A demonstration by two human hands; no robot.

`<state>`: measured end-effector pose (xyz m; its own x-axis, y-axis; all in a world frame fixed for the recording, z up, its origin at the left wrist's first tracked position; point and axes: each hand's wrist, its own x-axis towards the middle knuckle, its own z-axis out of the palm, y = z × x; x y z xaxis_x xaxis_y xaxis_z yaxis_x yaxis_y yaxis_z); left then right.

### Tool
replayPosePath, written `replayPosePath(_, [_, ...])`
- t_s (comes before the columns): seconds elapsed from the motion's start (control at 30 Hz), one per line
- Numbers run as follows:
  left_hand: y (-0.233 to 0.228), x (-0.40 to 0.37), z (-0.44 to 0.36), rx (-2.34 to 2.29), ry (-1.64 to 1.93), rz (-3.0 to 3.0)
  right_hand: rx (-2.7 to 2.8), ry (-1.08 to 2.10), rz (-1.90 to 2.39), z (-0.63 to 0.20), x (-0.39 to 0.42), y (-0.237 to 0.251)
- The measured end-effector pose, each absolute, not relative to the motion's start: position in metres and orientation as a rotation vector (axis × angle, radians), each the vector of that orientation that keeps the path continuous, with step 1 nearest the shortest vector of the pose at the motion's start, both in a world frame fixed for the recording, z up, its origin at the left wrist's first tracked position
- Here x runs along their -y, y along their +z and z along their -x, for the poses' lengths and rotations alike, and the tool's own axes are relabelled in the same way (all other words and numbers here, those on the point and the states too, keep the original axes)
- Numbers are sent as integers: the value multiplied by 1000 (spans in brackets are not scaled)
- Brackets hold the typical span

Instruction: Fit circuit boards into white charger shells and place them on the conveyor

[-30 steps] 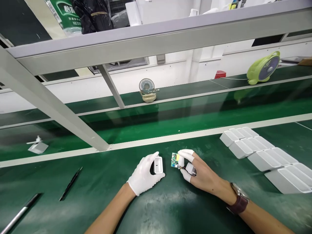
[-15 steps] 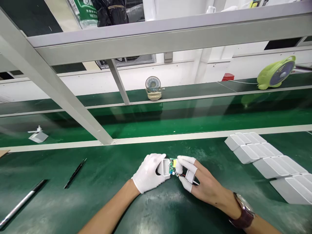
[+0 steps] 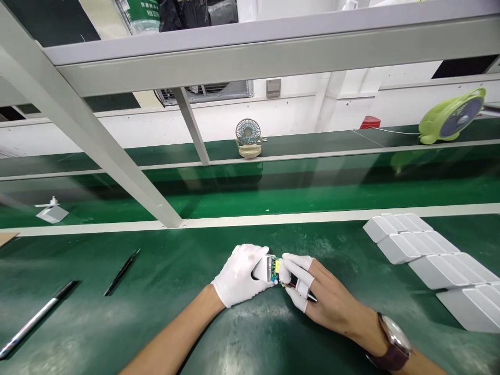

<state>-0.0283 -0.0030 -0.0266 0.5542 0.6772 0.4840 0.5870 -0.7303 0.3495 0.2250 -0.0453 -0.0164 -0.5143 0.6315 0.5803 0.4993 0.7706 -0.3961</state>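
Observation:
My left hand (image 3: 241,276), in a white glove, is closed around a small white plastic housing (image 3: 262,269) with its open end turned to the right. My right hand (image 3: 308,281) wears white finger covers and pinches a green circuit board (image 3: 275,270) with a yellow component. The board's left end is at the housing's mouth; how far inside it sits I cannot tell. Dark and red wires show below the right fingers. A thin pen-like tip (image 3: 312,298) sticks out between the right-hand fingers; the rest of it is hidden.
Rows of white housings (image 3: 422,242) stand on the green bench at right. A black pen (image 3: 122,272) and a silver rod (image 3: 39,316) lie at left. Beyond a white rail are a small fan (image 3: 249,136), a green fan (image 3: 451,117) and a white boxy piece (image 3: 52,212).
The circuit board and housing have come closer together, with less of the housing's opening showing. The housing has turned slightly. The camera view has shifted a little.

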Motion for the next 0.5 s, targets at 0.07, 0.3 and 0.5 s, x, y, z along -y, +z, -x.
replayPosePath(0.07, [-27,3,28,-1075,933,-2637,2239,204,825,-225,45,-15])
replayPosePath(0.3, [-28,4,26,-1037,933,-2643,2275,154,837,-224,45,-10])
replayPosePath(0.5, [-28,3,25,-987,965,-2629,2286,123,819,-224,44,-11])
